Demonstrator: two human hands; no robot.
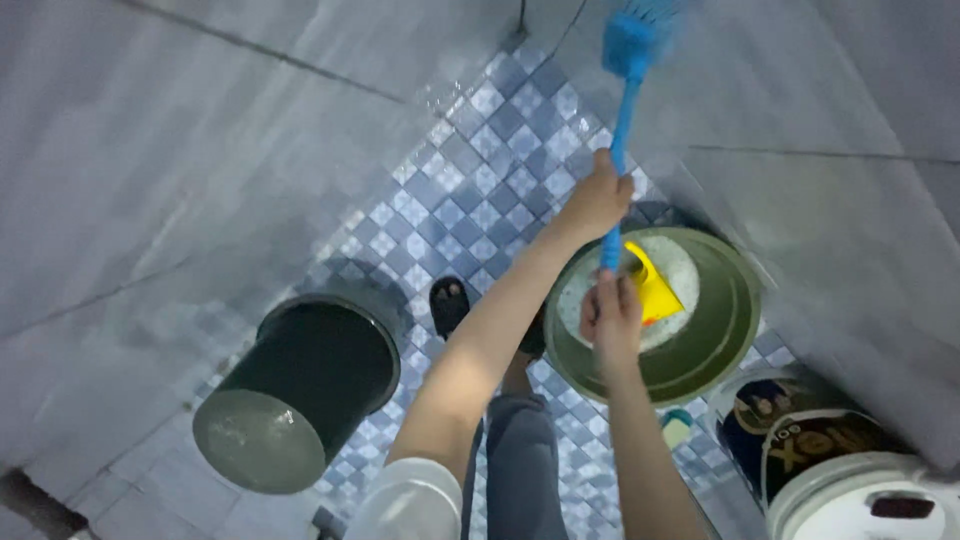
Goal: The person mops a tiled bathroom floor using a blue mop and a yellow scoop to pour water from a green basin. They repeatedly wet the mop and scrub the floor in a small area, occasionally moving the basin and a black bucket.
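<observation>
both hands grip a blue brush (626,100) handle: left hand (598,200) high, right hand (610,315) low, fingers clamped, steadying bristles against the wall (800,90) above a green basin (720,330).

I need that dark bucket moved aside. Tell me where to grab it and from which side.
Take the dark bucket by its rim, coming from above, since its mouth faces up and it holds water, so it must stay level. No handle shows clearly. Both hands are busy on the blue brush handle: left hand higher, right hand lower.
</observation>
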